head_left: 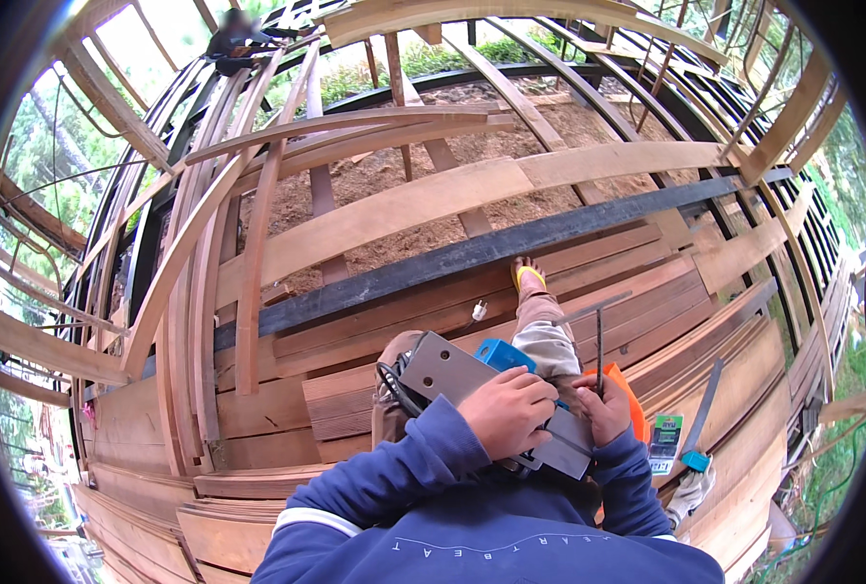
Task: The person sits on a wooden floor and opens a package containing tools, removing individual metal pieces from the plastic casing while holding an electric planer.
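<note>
An electric planer [442, 367] with a grey metal sole and blue body lies sole-up across my lap. My left hand [513, 414] rests on its middle, fingers curled onto the tool and hiding part of it. Beside the planer's right end, my right hand [605, 409] pinches a thin dark rod [599, 350] that points away from me; its lower end is hidden in the fingers. A black cord [399, 387] bunches at the planer's left end. Something orange [632, 394] shows behind my right hand.
Stacked boards [384, 394] lie under and around me. A white plug [479, 310] sits on them. To the right are a green-and-white package [664, 438] and a long blade with teal handle [696, 460]. Beams [452, 248] span bare soil ahead; another person [233, 49] is far left.
</note>
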{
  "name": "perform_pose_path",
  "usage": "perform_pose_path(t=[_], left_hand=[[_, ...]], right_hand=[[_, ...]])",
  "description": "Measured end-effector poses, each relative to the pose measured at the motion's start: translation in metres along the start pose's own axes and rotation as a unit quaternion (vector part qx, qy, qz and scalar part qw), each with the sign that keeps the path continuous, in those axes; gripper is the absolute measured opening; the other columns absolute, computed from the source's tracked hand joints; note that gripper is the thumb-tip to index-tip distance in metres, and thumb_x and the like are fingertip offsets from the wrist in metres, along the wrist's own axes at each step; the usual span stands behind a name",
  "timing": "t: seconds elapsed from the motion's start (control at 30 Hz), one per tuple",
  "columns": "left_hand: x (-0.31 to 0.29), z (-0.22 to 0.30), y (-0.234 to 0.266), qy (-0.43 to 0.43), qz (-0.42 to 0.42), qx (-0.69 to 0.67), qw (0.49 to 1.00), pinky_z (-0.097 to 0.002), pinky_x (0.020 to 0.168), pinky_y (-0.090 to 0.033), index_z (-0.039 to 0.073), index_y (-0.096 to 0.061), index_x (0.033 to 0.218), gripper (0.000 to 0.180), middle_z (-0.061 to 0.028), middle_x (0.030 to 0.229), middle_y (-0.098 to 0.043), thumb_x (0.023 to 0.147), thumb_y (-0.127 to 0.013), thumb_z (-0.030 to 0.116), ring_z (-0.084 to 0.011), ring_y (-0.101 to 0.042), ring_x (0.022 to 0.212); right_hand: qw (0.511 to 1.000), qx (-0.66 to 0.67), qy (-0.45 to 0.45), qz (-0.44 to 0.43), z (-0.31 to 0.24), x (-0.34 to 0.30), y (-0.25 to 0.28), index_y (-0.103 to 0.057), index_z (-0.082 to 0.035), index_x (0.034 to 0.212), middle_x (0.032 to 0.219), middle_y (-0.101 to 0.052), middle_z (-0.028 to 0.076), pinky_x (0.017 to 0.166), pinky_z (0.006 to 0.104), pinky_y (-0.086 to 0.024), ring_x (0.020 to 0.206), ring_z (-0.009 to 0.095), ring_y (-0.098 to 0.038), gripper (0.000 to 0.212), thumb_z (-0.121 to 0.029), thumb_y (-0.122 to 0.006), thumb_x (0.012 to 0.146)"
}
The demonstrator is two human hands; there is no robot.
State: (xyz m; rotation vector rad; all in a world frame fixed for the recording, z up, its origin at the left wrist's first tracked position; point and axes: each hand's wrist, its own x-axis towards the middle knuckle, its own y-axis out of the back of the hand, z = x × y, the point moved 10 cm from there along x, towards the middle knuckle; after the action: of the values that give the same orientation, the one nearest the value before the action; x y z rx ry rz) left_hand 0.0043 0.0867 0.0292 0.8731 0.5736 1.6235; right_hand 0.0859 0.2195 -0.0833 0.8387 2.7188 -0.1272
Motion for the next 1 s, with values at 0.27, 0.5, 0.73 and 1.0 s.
perform_pose_path(t=[0.27,0.5,0.73,1.0], left_hand=[[-0.01,-0.001,-0.004,-0.035,-0.004,-0.028,0.999,-0.0416,0.105,-0.038,0.004,-0.063,0.098,0.026,-0.0103,0.119,-0.061,0.077,-0.071,0.017,-0.028,-0.052,0.117],[-0.023,0.005,-0.001,0.026,0.046,-0.002,0.999,-0.0406,0.104,-0.039,0.002,-0.062,0.096,0.03,-0.0115,0.114,-0.06,0.076,-0.073,0.021,-0.0292,-0.054,0.112],[-0.05,0.028,0.014,0.017,0.074,0.042,0.996,-0.042,0.108,-0.037,0.003,-0.063,0.093,0.027,-0.0115,0.117,-0.059,0.076,-0.072,0.022,-0.0287,-0.054,0.115],[-0.086,0.03,0.037,-0.004,0.143,-0.005,0.99,-0.0422,0.108,-0.038,0.003,-0.064,0.084,0.021,-0.0111,0.119,-0.062,0.075,-0.073,0.02,-0.027,-0.056,0.117]], right_hand=[[0.999,0.05,0.0,-0.021,0.0,-0.001,-0.006,-0.061,0.001,0.104,0.067,-0.047,-0.007,0.048,0.018,-0.03,0.053,0.001,-0.039,0.016,-0.01,-0.06,0.091],[0.999,0.004,0.03,-0.032,0.001,-0.001,-0.014,-0.062,-0.001,0.101,0.068,-0.05,-0.006,0.048,0.0178,-0.029,0.053,0.001,-0.038,0.015,-0.011,-0.06,0.091],[0.995,-0.031,0.076,-0.065,-0.009,-0.009,-0.033,-0.063,-0.001,0.1,0.07,-0.05,-0.006,0.051,0.0181,-0.03,0.056,0.001,-0.039,0.013,-0.01,-0.06,0.091],[0.984,-0.109,0.122,-0.075,-0.06,-0.045,-0.064,-0.063,-0.001,0.1,0.073,-0.053,-0.004,0.055,0.0192,-0.033,0.062,0.002,-0.042,0.018,-0.013,-0.063,0.088]])
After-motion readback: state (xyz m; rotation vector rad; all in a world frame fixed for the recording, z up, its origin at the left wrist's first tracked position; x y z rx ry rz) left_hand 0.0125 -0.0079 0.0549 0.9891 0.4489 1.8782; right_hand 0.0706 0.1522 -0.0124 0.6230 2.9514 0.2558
